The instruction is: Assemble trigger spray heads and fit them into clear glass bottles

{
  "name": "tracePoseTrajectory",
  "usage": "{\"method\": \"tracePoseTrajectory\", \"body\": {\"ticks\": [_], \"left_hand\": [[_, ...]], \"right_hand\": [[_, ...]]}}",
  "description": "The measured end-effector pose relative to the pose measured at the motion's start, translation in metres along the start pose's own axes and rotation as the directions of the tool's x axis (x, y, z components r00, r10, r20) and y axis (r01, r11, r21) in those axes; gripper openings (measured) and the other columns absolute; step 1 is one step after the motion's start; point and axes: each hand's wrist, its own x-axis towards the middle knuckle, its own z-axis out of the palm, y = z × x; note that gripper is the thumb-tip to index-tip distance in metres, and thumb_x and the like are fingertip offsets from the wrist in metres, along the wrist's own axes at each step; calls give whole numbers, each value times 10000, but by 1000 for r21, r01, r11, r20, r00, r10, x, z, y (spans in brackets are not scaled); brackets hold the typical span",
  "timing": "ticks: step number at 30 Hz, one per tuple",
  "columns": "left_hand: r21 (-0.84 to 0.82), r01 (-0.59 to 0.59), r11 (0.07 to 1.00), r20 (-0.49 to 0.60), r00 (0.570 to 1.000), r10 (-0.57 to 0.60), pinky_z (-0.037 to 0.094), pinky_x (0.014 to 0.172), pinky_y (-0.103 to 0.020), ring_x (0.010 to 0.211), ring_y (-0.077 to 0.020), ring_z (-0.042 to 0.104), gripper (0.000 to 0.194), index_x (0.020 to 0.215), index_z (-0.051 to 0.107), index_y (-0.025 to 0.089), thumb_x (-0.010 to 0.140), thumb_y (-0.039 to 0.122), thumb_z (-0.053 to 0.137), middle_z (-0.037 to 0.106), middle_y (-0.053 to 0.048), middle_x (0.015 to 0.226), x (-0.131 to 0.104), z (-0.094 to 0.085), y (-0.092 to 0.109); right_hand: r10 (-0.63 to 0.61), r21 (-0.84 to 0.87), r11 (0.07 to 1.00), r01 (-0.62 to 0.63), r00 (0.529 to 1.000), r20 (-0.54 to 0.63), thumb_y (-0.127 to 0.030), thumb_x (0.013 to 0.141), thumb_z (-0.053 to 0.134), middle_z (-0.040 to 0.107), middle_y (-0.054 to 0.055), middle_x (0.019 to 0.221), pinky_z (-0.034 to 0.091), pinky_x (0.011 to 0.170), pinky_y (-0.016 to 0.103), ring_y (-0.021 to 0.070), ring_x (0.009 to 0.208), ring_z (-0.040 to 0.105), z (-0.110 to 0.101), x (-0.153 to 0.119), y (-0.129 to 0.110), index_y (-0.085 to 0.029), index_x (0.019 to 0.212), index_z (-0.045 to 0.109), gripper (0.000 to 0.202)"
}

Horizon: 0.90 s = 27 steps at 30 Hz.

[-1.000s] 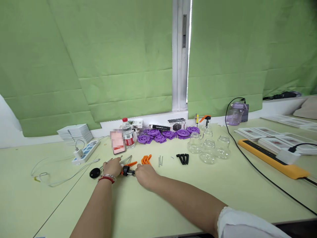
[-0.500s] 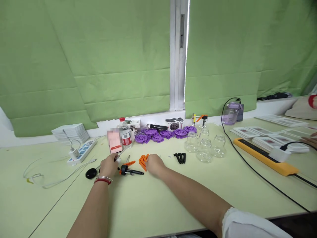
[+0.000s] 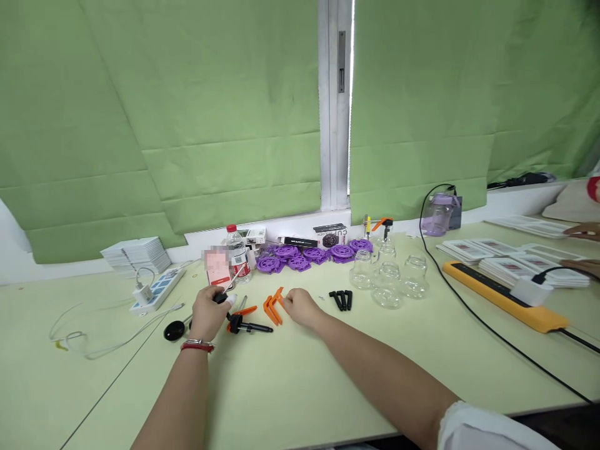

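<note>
Left hand [image 3: 207,310], lower centre-left: closed on thin tube [image 3: 233,282] with black end. Right hand [image 3: 298,305], frame centre: fingers pinched on orange lever [image 3: 277,298] beside orange pile [image 3: 269,310]. One black-and-orange pump head [image 3: 244,325] assembled, lying between hands. Glass bottles [image 3: 387,281], black nozzles [image 3: 342,299] untouched, right of centre. Box lettering at window sill illegible.

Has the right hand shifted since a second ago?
Yes. The right hand has left the black pump piece and gone right and away, to the orange levers, closer to the black nozzles.
</note>
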Motion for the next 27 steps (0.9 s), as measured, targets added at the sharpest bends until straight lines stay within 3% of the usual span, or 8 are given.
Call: {"method": "tracePoseTrajectory", "body": {"ticks": [2,5,8,10,13,17,27], "left_hand": [[-34,-81,996,50,995,82,396,932,-325,1044,-242,536,380,909,631,142,638,408,636,543,-113,1173,-6,4,13],[-126,-222,967,183,953,242,414,879,-319,990,-226,544,288,831,625,170,655,398,622,566,-80,1099,-22,15,38],[-192,-205,960,425,864,270,425,611,-269,661,-169,551,241,806,588,189,735,415,542,583,-17,730,-44,28,66],[-153,-262,953,512,803,303,369,545,-248,578,-153,513,191,793,580,201,751,379,525,551,0,649,-57,38,83],[9,-406,914,525,779,342,323,553,-256,617,-176,520,98,771,588,217,744,282,519,571,-22,699,-71,51,100],[104,-515,851,528,754,391,324,591,-258,723,-199,544,147,839,601,233,763,206,478,592,-55,832,-80,67,102],[10,-516,857,491,749,445,382,682,-286,813,-206,546,255,995,612,217,787,222,465,592,-77,916,-84,75,92]], "right_hand": [[21,45,999,-21,1000,-19,-327,819,502,580,18,631,288,459,216,101,530,500,-20,-10,2,-167,653,483,231],[58,446,886,-125,986,159,-448,818,505,624,29,745,288,417,201,87,501,523,-56,-32,13,-174,778,474,278],[68,655,736,-169,982,176,-513,781,551,559,-28,637,244,407,195,50,411,408,-86,-53,34,-188,769,432,346],[89,725,655,-214,974,207,-484,769,589,518,-54,614,241,424,189,36,409,365,-98,-64,49,-194,772,413,340],[146,767,581,-271,962,229,-438,784,585,450,-82,554,199,416,178,32,392,334,-101,-71,64,-202,773,395,303],[169,779,551,-299,954,247,-408,811,548,415,-91,519,173,402,176,39,376,331,-91,-70,69,-207,774,392,258],[121,718,621,-314,944,307,-434,827,515,415,-91,493,175,386,184,46,357,331,-86,-73,66,-208,776,399,259]]}}
